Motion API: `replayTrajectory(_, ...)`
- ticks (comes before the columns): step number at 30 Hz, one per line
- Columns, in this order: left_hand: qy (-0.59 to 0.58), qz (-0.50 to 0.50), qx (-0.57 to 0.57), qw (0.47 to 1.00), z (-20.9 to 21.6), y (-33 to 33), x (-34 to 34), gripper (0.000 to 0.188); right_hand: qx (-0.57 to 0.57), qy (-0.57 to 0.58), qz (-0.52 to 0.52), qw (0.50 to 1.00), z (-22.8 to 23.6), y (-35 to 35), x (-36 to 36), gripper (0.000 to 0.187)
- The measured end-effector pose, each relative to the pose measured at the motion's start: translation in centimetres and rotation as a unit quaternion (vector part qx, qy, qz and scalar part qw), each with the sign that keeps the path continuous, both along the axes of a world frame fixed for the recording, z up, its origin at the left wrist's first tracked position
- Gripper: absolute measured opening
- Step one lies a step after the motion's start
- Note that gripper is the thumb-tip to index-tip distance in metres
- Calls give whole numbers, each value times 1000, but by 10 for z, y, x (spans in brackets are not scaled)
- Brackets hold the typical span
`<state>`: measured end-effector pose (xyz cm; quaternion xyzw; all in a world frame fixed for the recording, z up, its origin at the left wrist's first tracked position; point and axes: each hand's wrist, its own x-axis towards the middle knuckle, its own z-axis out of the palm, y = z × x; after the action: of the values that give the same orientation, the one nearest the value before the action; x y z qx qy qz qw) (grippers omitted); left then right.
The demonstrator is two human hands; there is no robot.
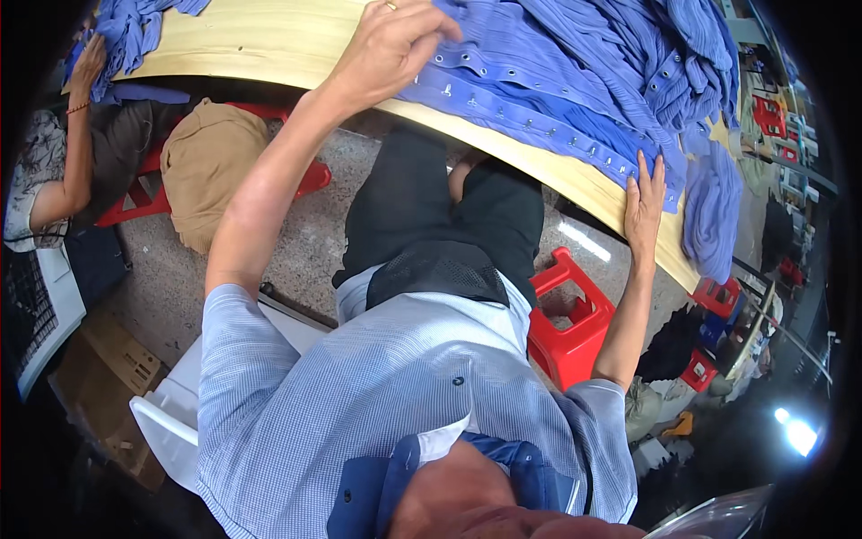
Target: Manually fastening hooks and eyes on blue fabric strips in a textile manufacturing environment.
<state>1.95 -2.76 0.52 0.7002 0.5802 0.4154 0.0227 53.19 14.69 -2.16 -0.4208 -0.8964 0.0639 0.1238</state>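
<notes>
Fabric (575, 54) pinched under left hand (391, 45) fingertips; right hand (645, 202) flat, unclenched, pinning snap strip (539, 126) beside fingers, likely for tension.

The top edge cuts off the blue garments (628, 54) and the left hand's (391, 45) knuckles.

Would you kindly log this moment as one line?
left hand: pinching blue snap strip | right hand: flat on strip end | wooden table
</notes>
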Motion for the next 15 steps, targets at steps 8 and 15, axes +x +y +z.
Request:
replayTrajectory(8, 111, -5, -62, 992, -3, -17, 20, 78, 20, 39, -48, 998, 21, -10, 10, 85)
replayTrajectory(15, 128, -30, -29, 991, -14, 18, 34, 19, 88, -22, -47, 995, 11, 54, 18, 45)
